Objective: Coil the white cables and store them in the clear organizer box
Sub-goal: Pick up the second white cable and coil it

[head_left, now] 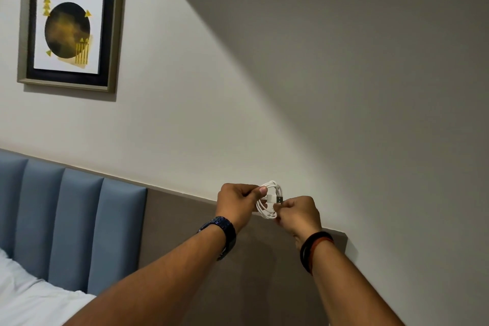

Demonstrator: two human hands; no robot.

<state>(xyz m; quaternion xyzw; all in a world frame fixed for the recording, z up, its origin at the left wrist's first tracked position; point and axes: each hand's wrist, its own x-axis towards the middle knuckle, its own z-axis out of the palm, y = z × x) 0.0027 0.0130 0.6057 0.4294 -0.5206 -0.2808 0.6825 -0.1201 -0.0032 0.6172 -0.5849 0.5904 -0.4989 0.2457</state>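
Both hands (239, 202) (297, 213) pinch coiled white cable (272, 200) — aloft.

Both arms outstretched, left hand (238, 204) and right hand (299, 216) pinched closed.

No text, label, brand or number can be read anywhere in this view.

White cable, coiled and held up in my grip

The white cable (270, 200) is wound into a small, tight ring of several loops, standing roughly upright in the air before the wall. Its USB plug end lies across the middle of the coil, metal tip pointing right.
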